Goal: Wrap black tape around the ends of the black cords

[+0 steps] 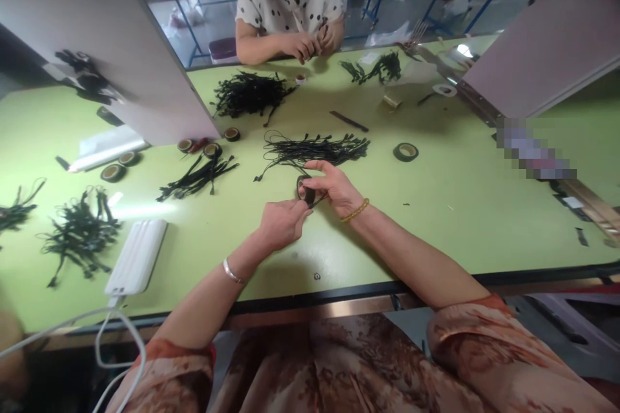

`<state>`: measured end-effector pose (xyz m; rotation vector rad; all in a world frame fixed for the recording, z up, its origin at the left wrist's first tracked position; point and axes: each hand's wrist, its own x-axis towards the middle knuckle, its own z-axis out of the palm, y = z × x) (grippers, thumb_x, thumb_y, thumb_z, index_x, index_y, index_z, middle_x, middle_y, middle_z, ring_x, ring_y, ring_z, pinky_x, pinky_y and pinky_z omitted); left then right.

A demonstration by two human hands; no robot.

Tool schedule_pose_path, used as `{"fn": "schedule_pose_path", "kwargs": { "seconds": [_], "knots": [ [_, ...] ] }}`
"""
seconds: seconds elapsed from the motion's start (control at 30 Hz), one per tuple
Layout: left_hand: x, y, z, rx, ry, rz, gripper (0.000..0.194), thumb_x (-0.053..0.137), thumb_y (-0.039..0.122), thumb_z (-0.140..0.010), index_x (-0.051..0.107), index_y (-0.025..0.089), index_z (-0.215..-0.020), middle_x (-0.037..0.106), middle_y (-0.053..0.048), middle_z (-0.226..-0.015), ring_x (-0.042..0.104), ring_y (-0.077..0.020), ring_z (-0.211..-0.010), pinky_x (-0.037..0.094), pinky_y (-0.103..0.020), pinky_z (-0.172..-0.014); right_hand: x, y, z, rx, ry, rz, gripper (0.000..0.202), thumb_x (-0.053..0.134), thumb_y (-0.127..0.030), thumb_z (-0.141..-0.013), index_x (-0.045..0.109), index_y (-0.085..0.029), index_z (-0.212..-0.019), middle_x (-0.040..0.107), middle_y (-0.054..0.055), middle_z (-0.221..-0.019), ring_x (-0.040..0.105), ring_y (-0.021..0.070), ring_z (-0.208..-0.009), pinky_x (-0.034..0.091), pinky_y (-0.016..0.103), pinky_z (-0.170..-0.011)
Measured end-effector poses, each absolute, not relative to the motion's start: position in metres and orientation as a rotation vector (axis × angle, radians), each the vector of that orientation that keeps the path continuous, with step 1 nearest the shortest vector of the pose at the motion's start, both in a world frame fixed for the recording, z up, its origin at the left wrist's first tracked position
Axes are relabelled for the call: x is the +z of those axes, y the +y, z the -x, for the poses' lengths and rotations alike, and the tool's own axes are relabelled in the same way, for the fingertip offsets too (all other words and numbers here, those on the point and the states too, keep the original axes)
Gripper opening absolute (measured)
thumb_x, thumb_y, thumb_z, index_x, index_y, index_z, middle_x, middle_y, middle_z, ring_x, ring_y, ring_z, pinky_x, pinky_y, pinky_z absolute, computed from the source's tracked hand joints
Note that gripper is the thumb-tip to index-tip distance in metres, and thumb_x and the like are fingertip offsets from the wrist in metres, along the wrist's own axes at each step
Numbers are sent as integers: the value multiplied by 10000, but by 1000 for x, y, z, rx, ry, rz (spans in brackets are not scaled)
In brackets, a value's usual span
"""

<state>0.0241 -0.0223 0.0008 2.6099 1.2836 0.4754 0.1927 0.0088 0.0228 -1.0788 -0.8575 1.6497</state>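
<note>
My right hand (pixel 340 192) grips a roll of black tape (pixel 305 191) between thumb and fingers, its index finger stretched out over the top. Just left of it, my left hand (pixel 282 222) is closed in a pinch on a thin black cable (pixel 318 201) below the roll. The exact hold of the left fingertips is partly hidden. Right beyond both hands lies a bundle of black cables (pixel 329 150) with small connectors, some of its wires looping to the left.
More cable bundles lie at left (pixel 87 229), left of centre (pixel 198 177) and at the back (pixel 252 95). A tape roll (pixel 405 152) sits to the right. A white power bank (pixel 137 257) stands near the front edge. Across the table a person's hands (pixel 314 45) work.
</note>
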Motion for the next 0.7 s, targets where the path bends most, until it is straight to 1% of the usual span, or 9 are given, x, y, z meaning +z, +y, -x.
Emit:
{"fn": "schedule_pose_path", "kwargs": {
  "seconds": [0.1,0.17,0.27,0.37,0.47,0.57,0.63,0.7],
  "knots": [
    [3,-21,-26,411,1407,-2530,237,420,312,-936,610,183,-878,655,-69,-712,570,-179,-602,267,-278,-538,26,7,-195,1580,-967,977,567,829,-265,-608,487,-201,-1055,665,-32,-655,656,159,-610,549,324,-665],
    [3,-20,-26,402,1502,-2435,225,435,308,-929,605,184,-851,646,-66,-684,563,-185,-581,273,-286,-546,26,6,-195,1523,-1019,932,568,832,-311,-603,472,-214,-1031,645,-51,-630,632,151,-585,534,319,-659],
    [1,-16,-25,506,1559,-2200,246,458,332,-916,571,193,-747,570,-32,-584,508,-170,-535,289,-286,-556,27,4,-196,1442,-1071,917,550,821,-380,-610,458,-231,-996,620,-57,-613,600,150,-562,513,317,-639],
    [-4,-11,-23,739,1410,-1775,356,453,421,-919,494,196,-647,473,10,-534,413,-121,-492,292,-262,-529,27,3,-199,1348,-1205,914,514,806,-422,-641,474,-239,-989,591,-59,-616,586,152,-574,488,308,-627],
    [-5,-6,-21,911,1212,-1241,409,514,529,-871,442,196,-644,336,65,-504,260,-69,-431,201,-229,-447,26,3,-203,1219,-1425,868,433,795,-399,-684,519,-224,-968,593,-42,-660,580,142,-616,467,296,-657],
    [-1,-2,-19,933,1081,-879,439,626,565,-785,405,204,-666,202,113,-497,128,-40,-407,97,-212,-410,23,4,-205,1135,-1608,838,369,782,-378,-717,539,-208,-937,622,-17,-696,572,137,-639,456,292,-683],
    [2,0,-17,918,1018,-794,463,675,567,-748,392,206,-679,181,126,-493,107,-31,-401,81,-201,-401,21,6,-205,1111,-1672,840,346,770,-374,-733,540,-202,-927,636,-5,-710,573,136,-645,449,288,-677],
    [3,1,-16,920,987,-801,473,723,548,-714,394,209,-712,206,130,-490,111,-29,-397,76,-193,-399,18,9,-205,1090,-1696,847,329,757,-374,-741,539,-198,-913,643,2,-724,581,137,-656,448,286,-676]
  ]
}}
